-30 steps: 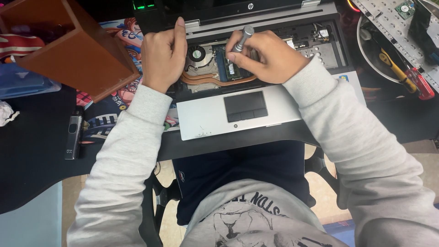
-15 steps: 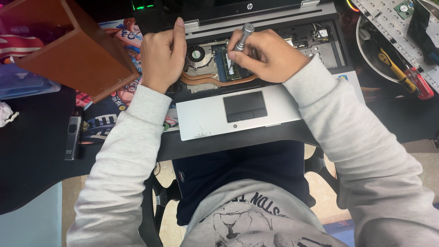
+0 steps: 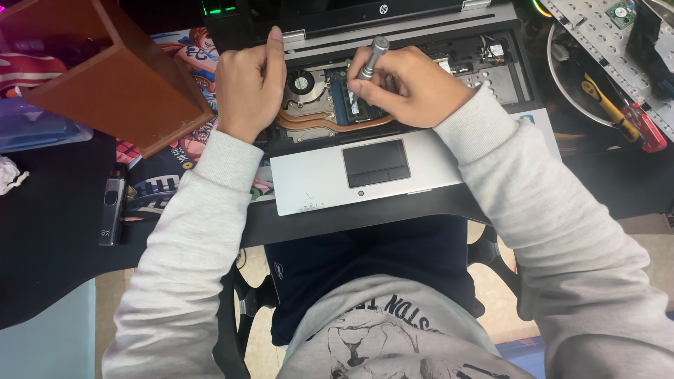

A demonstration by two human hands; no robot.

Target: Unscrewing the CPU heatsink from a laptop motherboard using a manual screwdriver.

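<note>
Little has moved since 1 s ago: right hand (image 3: pixel 407 88) stays closed round the silver screwdriver (image 3: pixel 370 60), handle tilted a bit further up-left, tip down in the opened laptop (image 3: pixel 316 186) beside the green memory board (image 3: pixel 347 105). Left hand (image 3: pixel 249 84) same spot, loosely curled, holding nothing, index finger stretched up along laptop's left edge, just left of the fan (image 3: pixel 300 83). Outward: wooden box (image 3: pixel 126 98) far left, contents can't tell; round metal bowl (image 3: pixel 572 84) at right w/ yellow- and red-handled tools (image 3: pixel 618 116).
</note>
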